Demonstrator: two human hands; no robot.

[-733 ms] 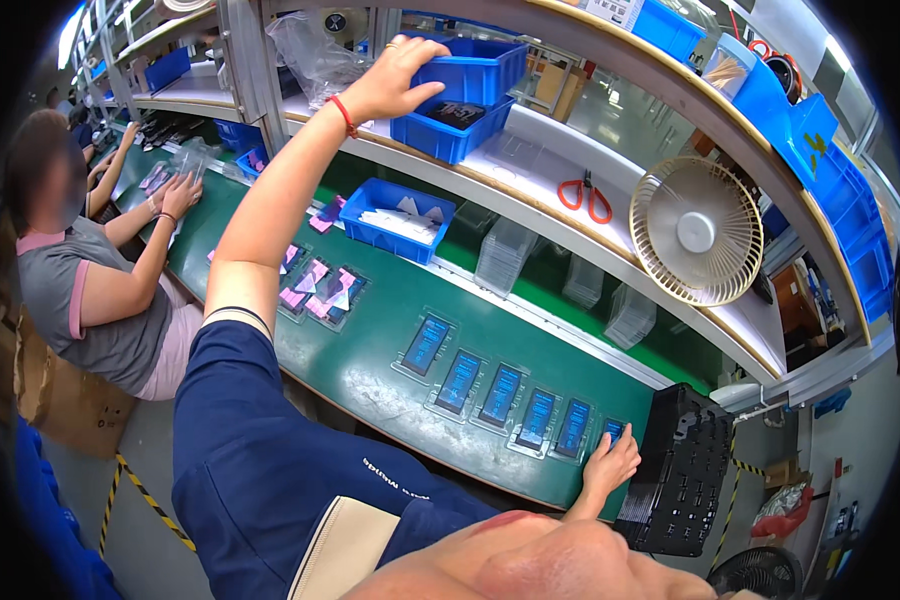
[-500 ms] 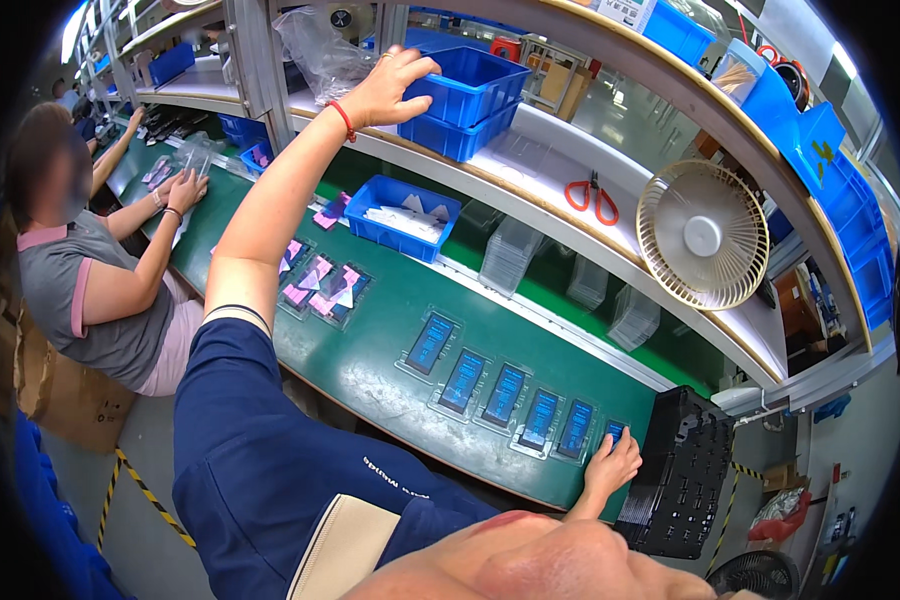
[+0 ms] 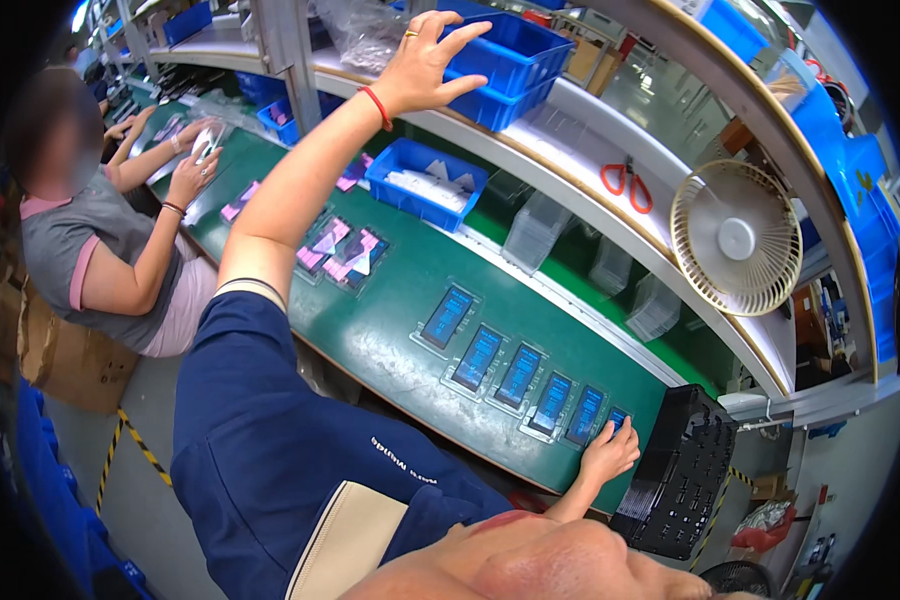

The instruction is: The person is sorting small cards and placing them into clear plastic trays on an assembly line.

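Observation:
My left hand (image 3: 425, 68) is raised at the shelf, beside the upper of two stacked blue bins (image 3: 532, 52). Its thumb and fingers are apart, with nothing visibly held; whether a fingertip touches the rim I cannot tell. My right hand (image 3: 608, 452) rests on the table, fingertips on a dark flat panel with a blue face (image 3: 618, 415), partly covered by the fingers. That panel ends a slanting row of several similar panels (image 3: 519, 376), each lying in a clear plastic tray. Further left lie panels with pink and white pieces (image 3: 355, 258) on them.
A blue bin of white pieces (image 3: 428, 186) stands at the back of the green table (image 3: 390, 330). Red-handled scissors (image 3: 628, 187) and a fan (image 3: 737, 238) are on the shelf. A black stack of trays (image 3: 682, 470) stands right of my right hand. A co-worker (image 3: 110, 230) sits at left.
The view has shifted slightly. My left hand's fingers have spread and it sits higher at the bin's left end. My right hand stays at the last panel. The co-worker's hands have moved apart.

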